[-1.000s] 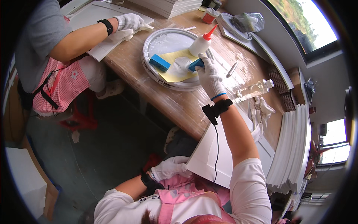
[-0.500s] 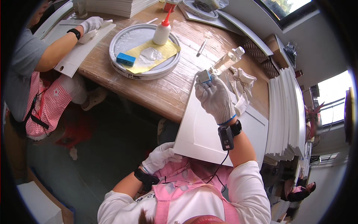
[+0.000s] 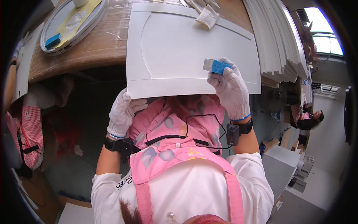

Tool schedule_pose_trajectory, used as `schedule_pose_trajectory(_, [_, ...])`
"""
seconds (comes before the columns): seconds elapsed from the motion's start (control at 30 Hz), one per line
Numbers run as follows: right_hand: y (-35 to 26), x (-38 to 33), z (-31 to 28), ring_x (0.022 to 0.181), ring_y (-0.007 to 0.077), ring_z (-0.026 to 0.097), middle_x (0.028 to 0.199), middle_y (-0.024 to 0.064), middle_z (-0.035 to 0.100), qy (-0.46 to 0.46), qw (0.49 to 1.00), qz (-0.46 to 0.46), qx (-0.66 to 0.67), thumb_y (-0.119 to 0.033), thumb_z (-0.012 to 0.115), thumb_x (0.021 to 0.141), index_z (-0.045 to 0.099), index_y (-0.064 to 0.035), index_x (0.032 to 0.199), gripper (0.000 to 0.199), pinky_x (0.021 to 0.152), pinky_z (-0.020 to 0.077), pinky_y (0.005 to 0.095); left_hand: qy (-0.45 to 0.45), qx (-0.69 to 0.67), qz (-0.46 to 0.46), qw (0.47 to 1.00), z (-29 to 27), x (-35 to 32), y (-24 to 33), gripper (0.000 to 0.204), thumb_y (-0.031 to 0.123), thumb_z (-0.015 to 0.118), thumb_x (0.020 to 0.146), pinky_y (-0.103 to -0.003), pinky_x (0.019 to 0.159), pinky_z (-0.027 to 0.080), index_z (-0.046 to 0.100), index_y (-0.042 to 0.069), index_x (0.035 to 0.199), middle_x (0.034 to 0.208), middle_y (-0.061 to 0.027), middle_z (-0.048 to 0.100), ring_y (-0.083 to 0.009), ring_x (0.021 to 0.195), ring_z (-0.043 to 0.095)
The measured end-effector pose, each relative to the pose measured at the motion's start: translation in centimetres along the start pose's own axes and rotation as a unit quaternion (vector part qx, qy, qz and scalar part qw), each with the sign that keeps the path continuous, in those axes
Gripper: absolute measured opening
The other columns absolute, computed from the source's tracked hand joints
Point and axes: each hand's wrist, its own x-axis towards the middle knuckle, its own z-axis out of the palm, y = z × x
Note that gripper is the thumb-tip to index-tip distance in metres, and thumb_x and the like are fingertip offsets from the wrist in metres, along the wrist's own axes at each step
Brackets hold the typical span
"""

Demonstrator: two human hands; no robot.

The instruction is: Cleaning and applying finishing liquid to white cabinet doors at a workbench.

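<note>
A white door panel (image 3: 194,52) with a curved, routed outline lies on the table, its near edge jutting out above my apron. My left hand (image 3: 125,112), in a white knit glove, grips the panel's near left corner, with the fingers reaching under the edge. Over the near right part of the panel, my gloved right hand (image 3: 234,87) holds a blue sanding sponge (image 3: 220,67) between thumb and fingers. The sponge's outward end is greyish white, and it appears raised off the surface.
White panels (image 3: 274,37) stand stacked at the right. A used glove (image 3: 207,16) lies across the panel's far edge. On the table's left, a round lid (image 3: 69,46) bears yellow paper (image 3: 84,15) with white paste and another blue block (image 3: 53,41). A co-worker's arm (image 3: 12,74) shows far left.
The view has shifted, bringing the panel nearer the middle. My right hand with the sponge has come back toward the panel's near right edge. My left hand stays at the near left corner.
</note>
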Motion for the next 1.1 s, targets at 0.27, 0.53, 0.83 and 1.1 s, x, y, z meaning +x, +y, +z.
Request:
schedule_pose_trajectory(0.27, [5.1, -6.2, -4.5, 0.104, 0.0326, 0.060, 0.120, 0.0182, 0.057, 0.000, 0.693, -0.342, -0.635, -0.001, 0.073, 0.079, 0.049, 0.0003, 0.129, 0.056, 0.086, 0.0520, 0.0388, 0.033, 0.037, -0.003, 0.999, -0.3, -0.2, -0.1, 0.046, 0.029, 0.056, 0.099, -0.042, 0.086, 0.059, 0.049, -0.003, 0.132, 0.112, -0.0165, 0.067, -0.0262, 0.096, 0.070])
schedule_pose_trajectory(0.53, [8.0, -4.7, -1.4, 0.091, 0.0340, 0.063, 0.108, 0.0148, 0.063, -0.098, 0.607, -0.445, -0.651, -0.004, 0.075, 0.072, 0.054, -0.0052, 0.125, 0.057, 0.075, 0.0531, 0.0401, 0.054, 0.026, 0.009, 0.998, -0.5, -0.8, -0.1, 0.039, 0.025, 0.054, 0.100, -0.043, 0.087, 0.058, 0.053, -0.002, 0.129, 0.111, -0.0171, 0.067, -0.0282, 0.097, 0.069])
schedule_pose_trajectory(0.83, [8.9, -3.6, 1.2, 0.085, 0.0326, 0.064, 0.101, 0.0136, 0.063, -0.150, 0.580, -0.440, -0.669, -0.004, 0.076, 0.070, 0.055, -0.0048, 0.124, 0.058, 0.071, 0.0535, 0.0392, 0.049, -0.009, 0.014, 0.999, -0.7, -0.5, -0.4, 0.034, 0.025, 0.056, 0.099, -0.045, 0.086, 0.058, 0.058, 0.001, 0.123, 0.109, -0.0171, 0.068, -0.0289, 0.095, 0.069])
schedule_pose_trajectory(1.1, [8.7, -4.2, 0.8, 0.090, 0.0344, 0.063, 0.105, 0.0159, 0.063, -0.139, 0.554, -0.422, -0.704, -0.001, 0.076, 0.071, 0.056, -0.0053, 0.123, 0.056, 0.075, 0.0541, 0.0392, 0.040, 0.015, 0.000, 0.999, -0.8, -0.5, -0.3, 0.032, 0.027, 0.053, 0.101, -0.044, 0.086, 0.056, 0.057, 0.004, 0.122, 0.106, -0.0162, 0.068, -0.0282, 0.094, 0.069])
